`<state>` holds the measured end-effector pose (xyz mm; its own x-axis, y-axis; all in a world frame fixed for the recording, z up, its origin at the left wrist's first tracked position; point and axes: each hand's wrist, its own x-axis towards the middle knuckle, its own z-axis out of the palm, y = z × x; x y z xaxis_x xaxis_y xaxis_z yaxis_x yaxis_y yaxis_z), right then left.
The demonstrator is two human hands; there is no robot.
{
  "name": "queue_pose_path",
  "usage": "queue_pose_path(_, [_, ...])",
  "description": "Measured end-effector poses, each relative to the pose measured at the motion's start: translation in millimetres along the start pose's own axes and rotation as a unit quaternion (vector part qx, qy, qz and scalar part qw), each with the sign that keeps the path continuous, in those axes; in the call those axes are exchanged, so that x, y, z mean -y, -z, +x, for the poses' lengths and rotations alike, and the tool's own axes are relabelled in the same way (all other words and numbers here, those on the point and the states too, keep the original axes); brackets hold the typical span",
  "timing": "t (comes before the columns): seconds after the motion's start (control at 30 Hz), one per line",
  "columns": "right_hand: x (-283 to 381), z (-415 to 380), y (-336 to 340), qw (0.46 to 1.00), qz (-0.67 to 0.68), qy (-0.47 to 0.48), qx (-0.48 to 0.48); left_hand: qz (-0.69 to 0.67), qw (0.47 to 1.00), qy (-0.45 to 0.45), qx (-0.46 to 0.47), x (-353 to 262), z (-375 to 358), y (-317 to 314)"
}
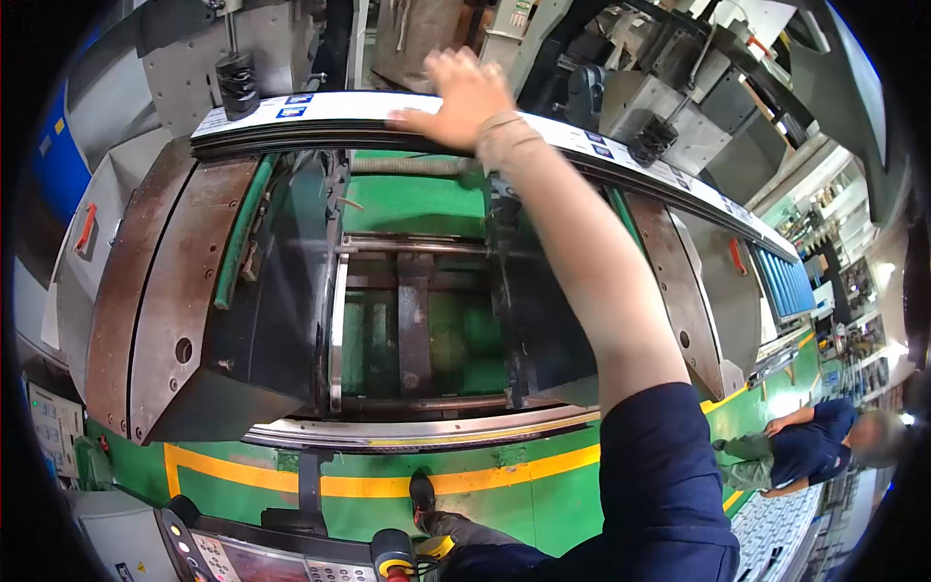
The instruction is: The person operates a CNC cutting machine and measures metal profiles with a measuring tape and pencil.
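My right hand point(465, 102) reaches far forward over a stack of long, flat bars point(373, 134), palm down. Its fingers are apart, slightly smeared by motion, with the thumb pointing left along the front edge of the stack. White film with blue printed labels point(292, 112) covers the top of the bars, while their sides look dark. The stack lies crosswise over the machine's two metal side tables point(179, 291). My left hand is out of view.
Dark ribbed cylinders, one at left point(237, 85) and one at right point(654, 139), stand over the stack. In front is an open machine bed with a metal rail point(427, 434). A control panel point(262, 561) with a red button point(396, 572) sits at bottom. Another person point(810, 441) stands at right.
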<state>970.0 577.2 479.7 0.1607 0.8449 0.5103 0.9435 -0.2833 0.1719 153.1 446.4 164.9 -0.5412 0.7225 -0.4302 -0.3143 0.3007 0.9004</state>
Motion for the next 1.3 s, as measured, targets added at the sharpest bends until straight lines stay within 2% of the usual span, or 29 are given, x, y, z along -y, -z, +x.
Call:
queue_pose_path(0.03, [-8.6,11.0,39.5,0.995,0.026,-0.062,0.078,-0.005,1.000,0.001,-0.006,5.6,4.9,5.7])
queue_pose_path(0.1, [-50.4,-8.2,-31.6,0.978,0.009,-0.082,-0.191,-0.025,0.999,-0.022,0.022,13.8,18.4,19.5])
queue_pose_path(0.13, [-63.4,-17.9,-73.0,0.980,0.051,-0.187,-0.041,-0.031,0.998,-0.033,0.041,15.5,26.1,24.3])
queue_pose_path(0.2, [-55.2,-14.0,-51.4,0.982,0.094,-0.161,0.023,-0.003,0.997,-0.068,-0.032,32.0,42.8,31.0])
queue_pose_path(0.23, [-56.7,-22.6,-39.8,0.981,0.117,-0.144,0.059,0.030,0.995,-0.078,-0.061,13.6,21.9,18.0])
queue_pose_path(0.27, [-61.7,-31.2,-60.2,0.991,0.089,-0.092,-0.039,-0.164,0.986,0.033,-0.002,-0.6,-5.5,-4.7])
queue_pose_path(0.3, [-66.9,-36.4,-71.0,0.989,0.058,-0.048,-0.125,-0.303,0.940,0.130,0.081,-6.5,-11.9,-11.4])
queue_pose_path(0.37, [-47.0,-27.2,-33.6,0.988,0.054,-0.136,0.049,-0.215,0.972,0.057,0.076,-1.1,-12.3,-11.0])
queue_pose_path(0.4, [-45.6,-30.9,-39.1,0.994,0.014,-0.083,-0.074,-0.180,0.981,0.044,0.063,-6.7,-2.6,-4.3])
queue_pose_path(0.43, [-48.6,-36.2,-35.9,0.991,0.049,-0.122,0.007,-0.133,0.989,0.042,0.050,-12.4,2.7,10.1])
queue_pose_path(0.47, [-48.5,-39.0,-39.6,0.992,0.011,-0.116,-0.050,-0.125,0.991,0.038,0.040,6.1,5.3,10.1])
queue_pose_path(0.5, [-48.8,-38.9,-53.9,0.987,-0.021,-0.113,-0.114,-0.191,0.978,0.086,-0.013,-8.4,-26.1,-14.2])
queue_pose_path(0.53, [-41.2,-42.8,-61.2,0.977,0.011,-0.126,-0.172,-0.174,0.982,0.069,-0.003,-3.9,-15.4,-7.6])
queue_pose_path(0.57, [-21.4,-58.6,-46.8,0.976,0.042,-0.119,-0.176,-0.155,0.986,0.054,0.008,3.0,-3.6,-0.1])
queue_pose_path(0.67, [49.8,-165.5,-19.6,0.955,0.214,-0.006,-0.204,-0.135,0.990,0.033,0.037,14.0,27.1,17.2])
queue_pose_path(0.77, [122.1,-327.9,-14.8,0.930,0.337,-0.061,-0.131,-0.157,0.986,0.035,0.054,35.1,72.4,57.9])
queue_pose_path(0.8, [145.5,-387.4,-13.5,0.921,0.361,-0.133,-0.062,-0.094,0.994,0.034,-0.041,22.6,45.7,44.2])
queue_pose_path(0.83, [168.1,-453.4,-22.9,0.905,0.382,-0.185,-0.038,-0.045,0.997,-0.059,-0.037,32.1,58.1,56.0])
queue_pose_path(0.87, [193.9,-524.6,-25.4,0.886,0.377,-0.269,0.000,-0.147,0.987,0.044,0.050,20.7,39.5,44.3])
queue_pose_path(0.9, [218.2,-580.3,-8.8,0.869,0.357,-0.339,0.053,-0.079,0.997,-0.018,0.013,7.0,-1.4,17.0])
queue_pose_path(0.93, [244.0,-629.2,6.5,0.827,0.353,-0.423,0.112,-0.122,0.990,0.057,0.050,8.0,4.9,22.3])
queue_pose_path(0.97, [269.0,-669.2,25.4,0.816,0.336,-0.448,0.143,-0.151,0.981,0.084,0.085,14.4,24.2,37.8])
queue_pose_path(1.0, [299.4,-707.0,43.9,0.779,0.356,-0.489,0.167,-0.148,0.982,0.065,0.097,13.5,16.3,36.2])
queue_pose_path(1.07, [353.4,-767.3,58.2,0.707,0.378,-0.565,0.194,-0.159,0.975,0.103,0.113,17.0,31.0,47.6])
queue_pose_path(1.1, [380.4,-792.6,66.2,0.668,0.381,-0.604,0.209,-0.154,0.973,0.104,0.138,19.1,40.4,59.8])
queue_pose_path(1.17, [422.1,-804.2,78.1,0.602,0.457,-0.639,0.146,-0.150,0.949,0.178,0.212,23.2,63.0,86.3])
queue_pose_path(1.2, [442.7,-814.6,71.2,0.613,0.463,-0.632,0.105,-0.119,0.956,0.181,0.197,18.9,65.4,91.7])
queue_pose_path(1.23, [459.3,-813.7,74.2,0.579,0.485,-0.648,0.099,-0.086,0.961,0.187,0.183,17.8,68.1,96.7])
queue_pose_path(1.3, [494.4,-800.6,78.6,0.510,0.518,-0.683,0.077,-0.036,0.958,0.140,0.249,16.3,83.7,108.8])
